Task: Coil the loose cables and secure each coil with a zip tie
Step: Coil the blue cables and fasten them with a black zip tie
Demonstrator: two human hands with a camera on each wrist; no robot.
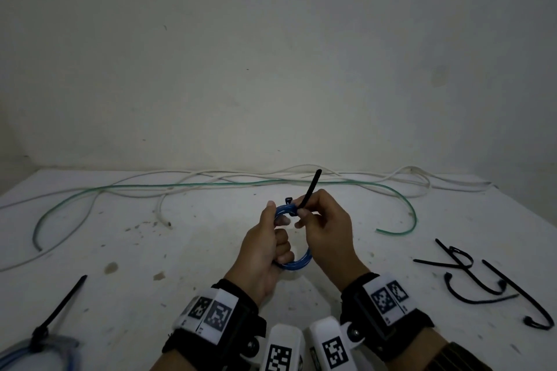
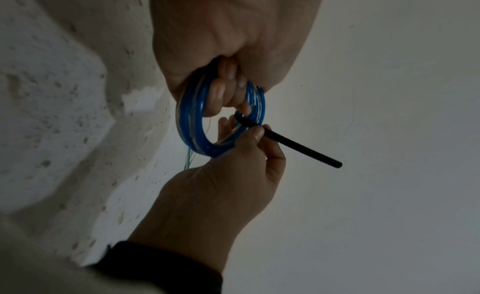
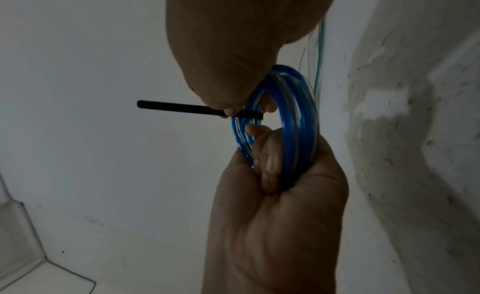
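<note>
a bare workroom: a stained white bench (image 1: 211, 250) against a scuffed white wall (image 1: 271, 69), cables (image 1: 211, 184) strewn along its far edge.

Stained white table (image 1: 211, 250), pale wall (image 1: 271, 54)

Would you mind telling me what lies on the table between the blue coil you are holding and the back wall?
In the head view, loose white cables and a green cable lie there, beyond the blue coil.
</note>
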